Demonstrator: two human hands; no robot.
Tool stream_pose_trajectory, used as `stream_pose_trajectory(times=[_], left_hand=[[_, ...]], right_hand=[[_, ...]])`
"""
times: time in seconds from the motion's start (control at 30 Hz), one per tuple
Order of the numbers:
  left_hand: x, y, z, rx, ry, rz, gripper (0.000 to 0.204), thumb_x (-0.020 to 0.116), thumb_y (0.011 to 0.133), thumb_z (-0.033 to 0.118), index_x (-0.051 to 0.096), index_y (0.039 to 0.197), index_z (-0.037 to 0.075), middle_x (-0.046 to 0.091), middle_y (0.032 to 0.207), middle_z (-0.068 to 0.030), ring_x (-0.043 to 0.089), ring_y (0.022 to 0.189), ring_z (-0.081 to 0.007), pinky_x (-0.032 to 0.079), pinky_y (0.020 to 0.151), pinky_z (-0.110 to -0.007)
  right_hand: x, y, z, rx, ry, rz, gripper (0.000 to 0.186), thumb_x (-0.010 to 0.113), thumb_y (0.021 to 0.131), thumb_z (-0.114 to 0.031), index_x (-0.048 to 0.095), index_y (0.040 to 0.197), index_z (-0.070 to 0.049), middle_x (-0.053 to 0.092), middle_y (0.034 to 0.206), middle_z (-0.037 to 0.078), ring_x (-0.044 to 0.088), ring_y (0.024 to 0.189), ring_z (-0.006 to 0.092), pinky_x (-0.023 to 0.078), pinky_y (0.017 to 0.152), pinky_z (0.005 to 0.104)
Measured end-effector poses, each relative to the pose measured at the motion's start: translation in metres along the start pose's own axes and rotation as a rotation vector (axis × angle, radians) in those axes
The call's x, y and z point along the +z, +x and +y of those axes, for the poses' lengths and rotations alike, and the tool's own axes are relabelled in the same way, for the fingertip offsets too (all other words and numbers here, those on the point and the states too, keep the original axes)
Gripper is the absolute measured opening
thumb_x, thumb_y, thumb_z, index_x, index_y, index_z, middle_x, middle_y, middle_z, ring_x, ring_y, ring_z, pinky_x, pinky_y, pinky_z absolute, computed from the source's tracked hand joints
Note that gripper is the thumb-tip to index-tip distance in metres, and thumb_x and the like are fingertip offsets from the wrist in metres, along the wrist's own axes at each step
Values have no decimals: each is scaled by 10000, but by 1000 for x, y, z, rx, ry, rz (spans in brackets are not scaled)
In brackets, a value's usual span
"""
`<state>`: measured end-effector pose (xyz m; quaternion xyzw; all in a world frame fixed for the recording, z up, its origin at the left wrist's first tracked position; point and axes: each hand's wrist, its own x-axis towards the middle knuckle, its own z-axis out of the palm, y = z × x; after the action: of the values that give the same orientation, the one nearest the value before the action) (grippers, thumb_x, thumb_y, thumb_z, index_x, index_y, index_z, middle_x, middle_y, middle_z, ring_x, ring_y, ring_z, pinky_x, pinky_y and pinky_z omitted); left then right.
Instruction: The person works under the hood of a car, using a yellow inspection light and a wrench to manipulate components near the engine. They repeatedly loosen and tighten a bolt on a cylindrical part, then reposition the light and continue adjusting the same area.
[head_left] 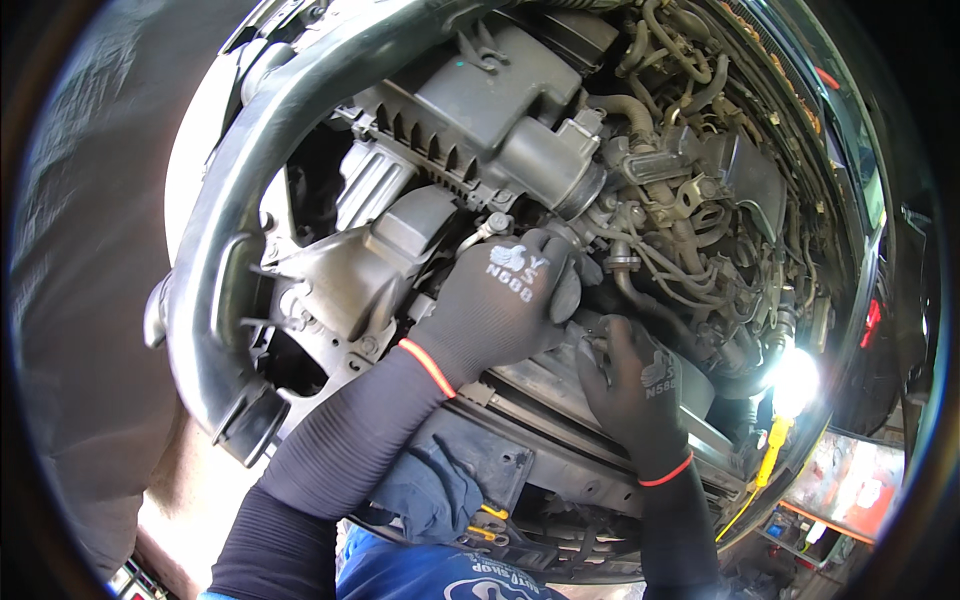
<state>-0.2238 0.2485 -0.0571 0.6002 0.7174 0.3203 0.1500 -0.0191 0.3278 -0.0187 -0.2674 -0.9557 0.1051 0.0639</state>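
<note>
closely, we work at the engine [690, 225] beside the black air box [490, 95], left hand [515, 295] curled, right hand [635, 385] half closed; what either grips we cannot tell. angling the lamp [793, 383] inward should help us see.

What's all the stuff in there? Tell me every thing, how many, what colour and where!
Big curved tube: 1, black, left
Dark sheet: 1, black, far left
Boxy cover: 1, dark grey, top middle
Ribbed part: 1, silver, left of centre
Hoses: too many to count, dark, upper right
Metal crossbar: 1, grey, below the hands
Cloth: 1, blue, bottom middle
Lamp: 1, yellow with white glow, right
Red object: 1, red, far right, unclear
Shirt: 1, blue, bottom edge
Left hand: 1, black glove, orange cuff edge, centre
Right hand: 1, black glove, orange-red cuff edge, right of centre
</note>
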Motion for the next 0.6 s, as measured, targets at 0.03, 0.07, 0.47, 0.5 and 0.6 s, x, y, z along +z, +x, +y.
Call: stream_pose_trajectory(times=[0.03,0.07,0.47,0.5,0.6], left_hand=[[0,0,0,5,-2,6,783,884,691,326,592,1370,69,691,1232,-162,730,1006,-367,595,864,-457],[0,0,0,9,-3,10,783,885,689,328,595,1369,68,691,1234,-164,729,1008,-369,595,866,-457],[0,1,-1,28,-15,37,756,888,666,301,621,1326,46,699,1196,-165,727,1014,-369,593,877,-442],[1,0,-2,25,-12,37,754,887,664,297,622,1324,45,698,1191,-164,726,1012,-368,592,872,-442],[5,-1,-4,24,24,42,754,885,663,284,623,1329,45,698,1187,-161,722,1011,-368,592,861,-442]], right_hand=[[0,0,0,95,66,-89,186,712,925,-139,635,1076,-62,671,931,137,694,780,345,546,671,474],[-1,0,1,113,10,-129,211,726,923,-147,640,1090,-51,677,988,148,696,811,355,544,669,470],[-1,0,-2,51,192,-49,308,740,869,-81,665,1166,-55,699,1048,163,713,920,390,577,772,487],[-1,0,-2,17,152,-33,303,740,863,-72,666,1157,-53,701,1059,164,713,925,390,578,773,484],[0,1,1,-5,16,-97,261,730,851,-56,678,1107,-47,722,1050,163,716,930,390,581,777,474]])
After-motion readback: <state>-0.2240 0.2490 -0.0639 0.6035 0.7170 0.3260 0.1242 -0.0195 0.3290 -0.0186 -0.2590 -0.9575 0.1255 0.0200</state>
